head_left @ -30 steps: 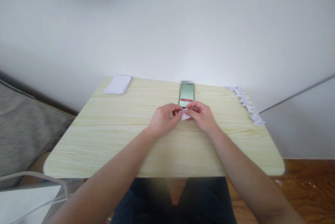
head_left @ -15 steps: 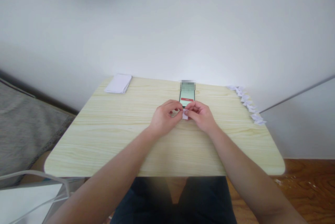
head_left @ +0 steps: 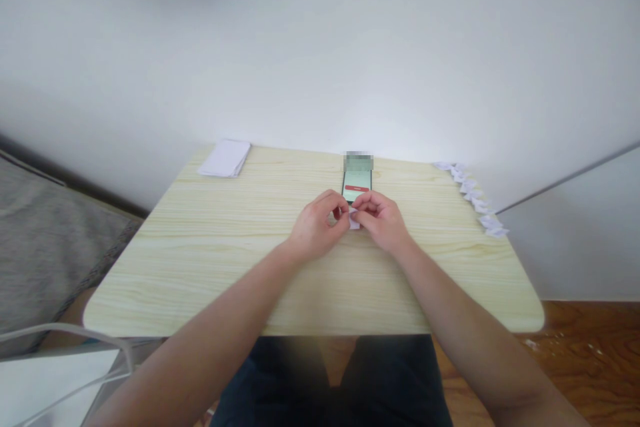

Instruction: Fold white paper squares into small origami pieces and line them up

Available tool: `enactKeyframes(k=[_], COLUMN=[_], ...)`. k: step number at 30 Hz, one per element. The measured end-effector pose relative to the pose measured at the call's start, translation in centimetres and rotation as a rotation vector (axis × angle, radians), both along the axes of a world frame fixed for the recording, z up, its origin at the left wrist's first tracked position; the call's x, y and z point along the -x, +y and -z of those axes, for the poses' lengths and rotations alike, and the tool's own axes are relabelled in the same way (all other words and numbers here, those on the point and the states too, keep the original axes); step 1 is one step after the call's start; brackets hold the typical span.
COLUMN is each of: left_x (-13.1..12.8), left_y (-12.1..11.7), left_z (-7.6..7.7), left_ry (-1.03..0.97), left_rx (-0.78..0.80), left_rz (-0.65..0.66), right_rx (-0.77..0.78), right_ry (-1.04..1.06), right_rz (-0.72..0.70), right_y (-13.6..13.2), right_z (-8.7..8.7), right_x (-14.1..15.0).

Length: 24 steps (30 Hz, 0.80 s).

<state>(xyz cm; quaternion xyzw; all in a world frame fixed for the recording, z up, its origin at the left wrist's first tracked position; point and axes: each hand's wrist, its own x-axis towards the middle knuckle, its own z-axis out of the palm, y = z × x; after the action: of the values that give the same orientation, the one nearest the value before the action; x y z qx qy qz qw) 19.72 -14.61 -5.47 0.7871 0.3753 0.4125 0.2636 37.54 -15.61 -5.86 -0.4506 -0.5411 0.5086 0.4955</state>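
Between my two hands, over the middle of the table, is a small folded piece of white paper (head_left: 355, 222). My left hand (head_left: 320, 223) pinches its left side between thumb and index finger. From the right, my right hand (head_left: 383, 219) grips the same paper with thumb and fingers, which cover most of it. Just beyond my fingertips a phone (head_left: 357, 179) with a lit green screen and a red bar lies on the table, its near end partly hidden by my hands.
A stack of white paper sheets (head_left: 226, 158) lies at the table's far left. Several small folded paper pieces (head_left: 470, 192) form a row along the right edge. The pale wooden table (head_left: 210, 260) meets a white wall (head_left: 310, 47). A white cable (head_left: 65, 328) curves at lower left.
The visible part of the paper has turned from a slanted shape to a narrower, upright one between my fingers. Both hands stay almost in the same place.
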Motion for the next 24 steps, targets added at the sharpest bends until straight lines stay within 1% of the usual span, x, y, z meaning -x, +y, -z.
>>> enactKeyframes(k=[3,5,9,11,13,16,20,24], left_x=[-0.01,0.03,0.28,0.46,0.59,0.62,0.48,0.45], left_y=[-0.01,0.0,0.3,0.56,0.76,0.77,0.46,0.35], left_z=[-0.05,-0.16,-0.2,-0.08,0.06,0.11,-0.08,-0.18], left_ry=[-0.015,-0.041,-0.159,-0.18,-0.171,-0.17,-0.131,-0.106], left_rx=[-0.003,0.034,0.236,0.335,0.395,0.399,0.339,0.297], left_rz=[0.009,0.002,-0.051,-0.023,0.021,0.017,-0.019,-0.025], right_rx=[0.011,0.014,-0.03,-0.046,-0.047,-0.032,0.028,0.053], right_ry=[0.033,0.058,0.081,0.075,0.059,0.073,0.114,0.111], right_rz=[0.001,-0.01,-0.041,-0.032,-0.022,-0.021,-0.026,-0.002], right_y=[-0.02,-0.04,-0.02,0.01,0.01,-0.02,0.01,0.19], right_z=[-0.02,-0.04,0.04,0.08,0.02,-0.25,-0.5,-0.29], right_x=[0.0,-0.09,-0.31,-0.39,-0.46,-0.58,-0.68,-0.68])
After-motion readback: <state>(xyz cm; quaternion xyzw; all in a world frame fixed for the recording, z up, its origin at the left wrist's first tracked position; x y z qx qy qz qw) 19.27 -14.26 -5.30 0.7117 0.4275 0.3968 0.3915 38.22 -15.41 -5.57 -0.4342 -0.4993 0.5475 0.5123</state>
